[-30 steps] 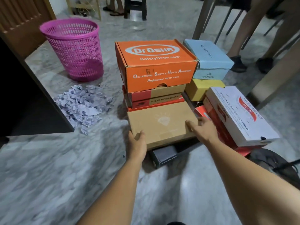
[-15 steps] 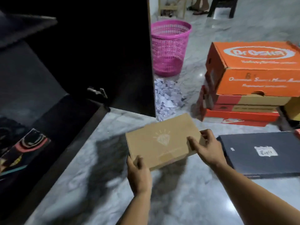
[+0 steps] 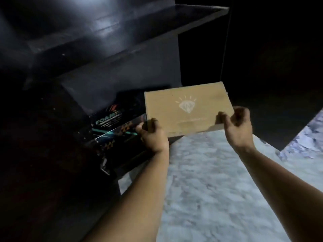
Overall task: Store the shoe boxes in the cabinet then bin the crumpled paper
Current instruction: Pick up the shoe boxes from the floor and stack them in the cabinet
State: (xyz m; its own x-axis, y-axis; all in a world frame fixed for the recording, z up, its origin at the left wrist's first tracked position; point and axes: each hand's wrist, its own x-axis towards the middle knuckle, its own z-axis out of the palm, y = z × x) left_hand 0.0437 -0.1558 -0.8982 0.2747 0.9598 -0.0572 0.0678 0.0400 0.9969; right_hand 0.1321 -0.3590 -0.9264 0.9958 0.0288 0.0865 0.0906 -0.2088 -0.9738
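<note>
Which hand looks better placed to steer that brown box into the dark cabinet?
Probably the left hand: it grips the brown box at the corner nearest the cabinet, beside the black box inside. The right hand holds the outer corner.

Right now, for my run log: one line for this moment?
step: storing box | hands: left and right grip brown box | place: at cabinet opening

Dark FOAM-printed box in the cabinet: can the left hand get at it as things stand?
Probably not yet. The left hand sits right beside the dark FOAM-printed box with nothing between, but its fingers grip the tan cardboard shoe box, so it is occupied.
</note>
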